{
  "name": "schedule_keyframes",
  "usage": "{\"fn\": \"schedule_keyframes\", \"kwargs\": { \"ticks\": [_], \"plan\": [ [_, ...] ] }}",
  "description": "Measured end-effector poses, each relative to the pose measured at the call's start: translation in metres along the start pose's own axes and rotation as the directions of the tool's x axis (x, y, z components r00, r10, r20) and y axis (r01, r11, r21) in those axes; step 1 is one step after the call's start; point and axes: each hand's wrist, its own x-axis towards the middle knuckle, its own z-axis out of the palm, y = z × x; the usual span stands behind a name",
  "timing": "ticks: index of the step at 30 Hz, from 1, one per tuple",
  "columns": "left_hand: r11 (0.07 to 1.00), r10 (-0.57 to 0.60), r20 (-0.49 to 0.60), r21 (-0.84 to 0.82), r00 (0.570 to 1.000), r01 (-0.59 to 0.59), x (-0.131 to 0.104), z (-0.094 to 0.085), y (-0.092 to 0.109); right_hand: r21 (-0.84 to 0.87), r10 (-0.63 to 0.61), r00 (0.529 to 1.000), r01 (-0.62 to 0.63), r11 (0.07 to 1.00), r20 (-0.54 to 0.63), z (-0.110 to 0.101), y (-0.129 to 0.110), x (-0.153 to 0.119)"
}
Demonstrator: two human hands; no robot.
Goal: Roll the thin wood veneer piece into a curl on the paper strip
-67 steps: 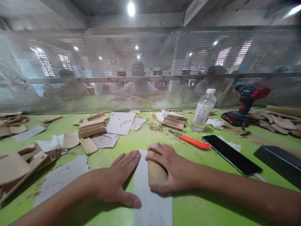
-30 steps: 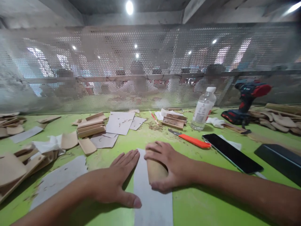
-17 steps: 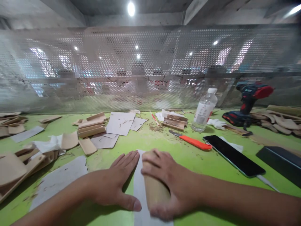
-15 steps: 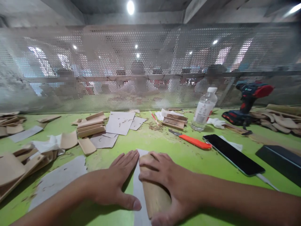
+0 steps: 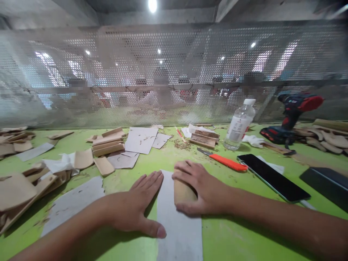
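My left hand (image 5: 138, 204) lies flat with its fingers stretched forward, fingertips and thumb tip at the left edge of a pale grey sheet (image 5: 179, 235), which looks like sandpaper lying face down. My right hand (image 5: 202, 186) curls over a curved bamboo piece (image 5: 182, 192) and presses it onto this sheet, fingers over its far end and thumb at its near end. The palm hides the bamboo's right side. Beyond the right hand lies an orange utility knife (image 5: 227, 162) with its blade out.
Bamboo pieces (image 5: 16, 192) pile up at left, others (image 5: 108, 146) in the middle. A torn grey sheet (image 5: 74, 203) lies left. At right are a phone (image 5: 274, 177), water bottle (image 5: 239, 125), cordless drill (image 5: 292, 116) and black box (image 5: 326, 185). A perforated metal screen (image 5: 163, 79) stands behind.
My right hand has pushed the bamboo piece away from me along the sheet, baring the sheet's near part. My left hand stays about where it was. The view has shifted slightly.
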Motion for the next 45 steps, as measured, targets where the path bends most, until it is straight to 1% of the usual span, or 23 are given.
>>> {"fn": "schedule_keyframes", "kwargs": {
  "ticks": [4,6,8,9,10,11,13,14,15,19,21,24,25,29,30,33,34,35,38,39,41,43,45],
  "plan": [
    [0.999,0.029,-0.005,-0.026,1.000,-0.029,-0.0008,-0.0002,0.0003,0.080,-0.181,0.981,0.175,0.981,0.075,-0.0007,-0.0034,-0.0003],
    [1.000,0.009,-0.002,-0.026,1.000,-0.009,-0.0013,-0.0004,0.0005,0.052,-0.132,0.988,0.128,0.990,0.078,-0.0016,0.0002,0.0007],
    [1.000,0.004,-0.009,-0.026,1.000,-0.005,-0.0014,0.0000,0.0001,-0.003,0.004,1.000,-0.004,1.000,0.028,-0.0015,0.0036,0.0012],
    [1.000,0.013,-0.013,-0.028,1.000,-0.013,-0.0013,0.0003,-0.0004,-0.015,0.041,0.999,-0.041,0.999,0.008,-0.0010,0.0037,0.0010],
    [0.999,0.025,-0.015,-0.030,1.000,-0.026,-0.0012,0.0007,-0.0010,-0.011,0.034,0.999,-0.034,0.999,0.006,-0.0003,0.0028,0.0005],
    [0.999,0.037,-0.014,-0.033,0.999,-0.037,-0.0010,0.0010,-0.0015,0.007,-0.014,1.000,0.014,1.000,0.018,0.0003,0.0011,-0.0002],
    [0.998,0.046,-0.016,-0.040,0.999,-0.046,-0.0008,0.0011,-0.0021,0.062,-0.162,0.985,0.158,0.986,0.067,0.0006,-0.0016,-0.0009],
    [0.998,0.043,-0.020,-0.039,0.999,-0.044,-0.0007,0.0008,-0.0019,0.078,-0.204,0.975,0.197,0.977,0.086,0.0001,-0.0017,-0.0007],
    [0.999,0.038,-0.021,-0.035,0.999,-0.039,-0.0007,0.0004,-0.0014,0.076,-0.200,0.975,0.193,0.978,0.094,-0.0009,-0.0008,-0.0003],
    [1.000,0.005,0.007,-0.013,1.000,-0.005,-0.0011,-0.0017,0.0018,-0.004,0.012,0.999,-0.012,1.000,0.043,-0.0047,0.0024,0.0004],
    [1.000,0.005,0.015,-0.010,1.000,-0.005,-0.0014,-0.0022,0.0026,0.021,-0.039,0.997,0.038,0.999,0.059,-0.0044,-0.0007,-0.0008],
    [1.000,0.011,0.006,-0.007,1.000,-0.011,-0.0014,-0.0020,0.0020,0.085,-0.215,0.971,0.207,0.975,0.104,-0.0028,-0.0038,-0.0014],
    [1.000,0.009,0.003,-0.006,1.000,-0.009,-0.0012,-0.0019,0.0015,0.081,-0.217,0.971,0.210,0.974,0.100,-0.0026,-0.0032,-0.0010],
    [1.000,-0.006,0.011,-0.003,1.000,0.006,-0.0003,-0.0019,0.0008,0.005,-0.047,0.997,0.047,0.999,0.059,-0.0033,-0.0020,-0.0006],
    [1.000,-0.007,0.019,-0.004,1.000,0.007,-0.0003,-0.0020,0.0009,0.014,-0.058,0.996,0.057,0.998,0.065,-0.0034,-0.0033,-0.0012],
    [1.000,-0.006,0.032,-0.005,0.999,0.006,-0.0005,-0.0021,0.0013,0.083,-0.223,0.969,0.214,0.973,0.109,-0.0036,-0.0059,-0.0025],
    [1.000,-0.008,0.030,-0.005,1.000,0.008,-0.0006,-0.0022,0.0015,0.090,-0.249,0.962,0.239,0.967,0.115,-0.0037,-0.0051,-0.0022],
    [1.000,-0.010,0.025,-0.004,1.000,0.010,-0.0006,-0.0023,0.0018,0.078,-0.237,0.965,0.229,0.970,0.110,-0.0039,-0.0036,-0.0017],
    [1.000,-0.021,0.023,-0.003,1.000,0.021,-0.0008,-0.0032,0.0029,0.005,-0.100,0.993,0.100,0.995,0.058,-0.0030,0.0002,-0.0012],
    [1.000,-0.021,0.028,-0.002,0.999,0.021,-0.0009,-0.0035,0.0032,0.001,-0.092,0.994,0.092,0.996,0.053,-0.0020,-0.0003,-0.0018],
    [1.000,-0.015,0.035,-0.005,0.999,0.015,-0.0009,-0.0036,0.0035,0.040,-0.191,0.978,0.189,0.981,0.082,0.0002,-0.0032,-0.0032],
    [1.000,-0.008,0.030,-0.007,1.000,0.008,-0.0009,-0.0029,0.0031,0.097,-0.308,0.945,0.298,0.950,0.113,0.0015,-0.0053,-0.0036],
    [1.000,-0.015,0.014,-0.005,1.000,0.015,-0.0007,-0.0018,0.0023,0.093,-0.298,0.949,0.288,0.953,0.108,0.0007,-0.0041,-0.0025]
  ]
}}
